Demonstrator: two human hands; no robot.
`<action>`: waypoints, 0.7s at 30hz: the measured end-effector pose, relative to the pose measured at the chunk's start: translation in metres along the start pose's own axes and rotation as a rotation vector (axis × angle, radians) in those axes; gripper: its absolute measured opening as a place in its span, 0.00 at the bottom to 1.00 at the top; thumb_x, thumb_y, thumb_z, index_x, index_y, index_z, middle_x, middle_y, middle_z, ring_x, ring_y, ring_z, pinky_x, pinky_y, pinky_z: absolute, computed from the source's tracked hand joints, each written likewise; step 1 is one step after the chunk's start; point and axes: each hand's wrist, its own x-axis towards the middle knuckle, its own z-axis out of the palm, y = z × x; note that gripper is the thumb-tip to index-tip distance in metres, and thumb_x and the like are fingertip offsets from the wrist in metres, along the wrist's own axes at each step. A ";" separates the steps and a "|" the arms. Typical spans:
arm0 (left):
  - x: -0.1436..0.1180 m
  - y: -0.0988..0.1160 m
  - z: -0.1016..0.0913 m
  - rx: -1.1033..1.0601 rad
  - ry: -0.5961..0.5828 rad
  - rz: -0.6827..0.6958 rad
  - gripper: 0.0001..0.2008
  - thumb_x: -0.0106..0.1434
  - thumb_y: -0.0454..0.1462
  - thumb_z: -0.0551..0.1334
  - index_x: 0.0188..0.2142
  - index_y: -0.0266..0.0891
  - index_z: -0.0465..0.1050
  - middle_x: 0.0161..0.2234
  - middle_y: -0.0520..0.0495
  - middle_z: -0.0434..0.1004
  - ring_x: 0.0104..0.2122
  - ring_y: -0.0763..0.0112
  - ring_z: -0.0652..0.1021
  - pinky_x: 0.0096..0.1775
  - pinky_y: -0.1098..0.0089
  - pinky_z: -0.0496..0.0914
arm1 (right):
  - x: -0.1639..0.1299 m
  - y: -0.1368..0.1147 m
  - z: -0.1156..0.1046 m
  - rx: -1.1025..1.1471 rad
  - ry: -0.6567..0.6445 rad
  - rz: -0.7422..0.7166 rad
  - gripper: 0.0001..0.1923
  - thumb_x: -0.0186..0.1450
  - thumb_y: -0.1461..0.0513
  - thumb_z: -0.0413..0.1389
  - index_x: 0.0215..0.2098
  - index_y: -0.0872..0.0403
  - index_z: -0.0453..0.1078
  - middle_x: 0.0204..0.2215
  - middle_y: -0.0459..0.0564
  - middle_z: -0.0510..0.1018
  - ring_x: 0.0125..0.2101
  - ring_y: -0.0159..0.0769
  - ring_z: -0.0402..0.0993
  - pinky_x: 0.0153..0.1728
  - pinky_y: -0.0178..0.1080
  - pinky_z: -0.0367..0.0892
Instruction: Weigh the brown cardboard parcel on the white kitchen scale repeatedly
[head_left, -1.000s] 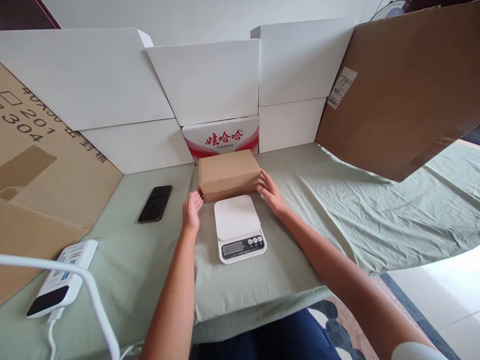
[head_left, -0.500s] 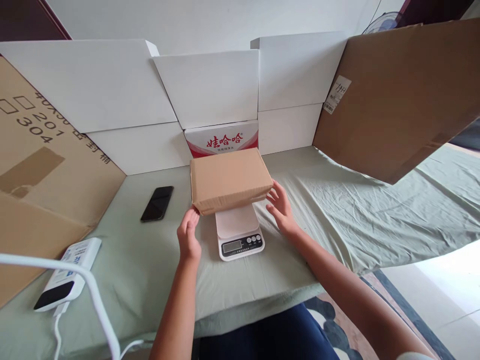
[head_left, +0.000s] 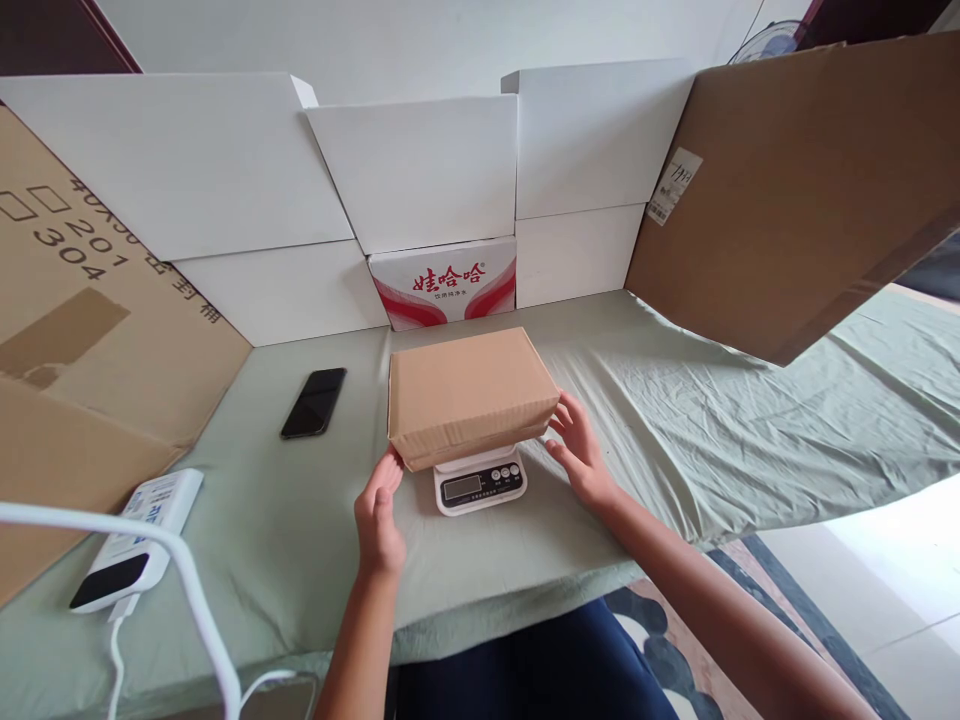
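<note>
A brown cardboard box (head_left: 472,385) is over a white digital kitchen scale (head_left: 480,486), hiding most of its platform. The scale's display and round buttons show below the box's near edge. My left hand (head_left: 380,515) holds the near left corner, its fingers partly hidden behind the box. At the near right corner my right hand (head_left: 580,450) grips the other end, fingers against the side and thumb apart. Whether the box rests fully on the platform, I cannot tell.
A black smartphone (head_left: 313,403) lies left of the box. Further left is a white device (head_left: 142,540) with a cable. White boxes (head_left: 427,180) and a red-printed carton (head_left: 442,285) line the back; large cardboard panels (head_left: 787,200) flank the green cloth (head_left: 300,560).
The cardboard box has moved down and slightly right with both my hands, now covering more of the scale. More of the red-printed carton behind it shows.
</note>
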 end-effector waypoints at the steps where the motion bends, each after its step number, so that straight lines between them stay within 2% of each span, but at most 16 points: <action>1: 0.000 0.001 0.001 0.002 0.006 -0.005 0.36 0.63 0.61 0.58 0.58 0.37 0.77 0.58 0.32 0.78 0.62 0.45 0.73 0.64 0.48 0.65 | 0.000 0.000 0.000 -0.004 0.001 0.005 0.31 0.71 0.49 0.56 0.69 0.32 0.53 0.69 0.47 0.61 0.69 0.48 0.59 0.66 0.58 0.63; 5: 0.001 0.007 0.003 0.001 0.020 0.001 0.36 0.64 0.60 0.58 0.60 0.38 0.75 0.59 0.33 0.76 0.63 0.46 0.72 0.64 0.49 0.65 | 0.000 0.000 0.000 -0.017 0.031 -0.007 0.32 0.70 0.48 0.57 0.69 0.31 0.53 0.69 0.48 0.60 0.68 0.49 0.61 0.65 0.59 0.64; 11: 0.002 0.018 0.006 -0.075 0.082 0.095 0.32 0.66 0.58 0.56 0.62 0.44 0.74 0.65 0.38 0.70 0.66 0.49 0.68 0.65 0.51 0.64 | 0.004 -0.005 -0.002 0.010 0.179 -0.060 0.35 0.69 0.46 0.57 0.71 0.30 0.49 0.71 0.49 0.57 0.68 0.52 0.61 0.65 0.63 0.63; 21: 0.002 0.011 0.004 -0.093 0.030 0.042 0.33 0.66 0.58 0.57 0.61 0.41 0.75 0.63 0.35 0.72 0.66 0.49 0.69 0.65 0.51 0.64 | 0.003 -0.001 -0.003 -0.034 0.067 -0.065 0.33 0.70 0.47 0.56 0.70 0.30 0.53 0.71 0.47 0.58 0.68 0.52 0.61 0.66 0.61 0.63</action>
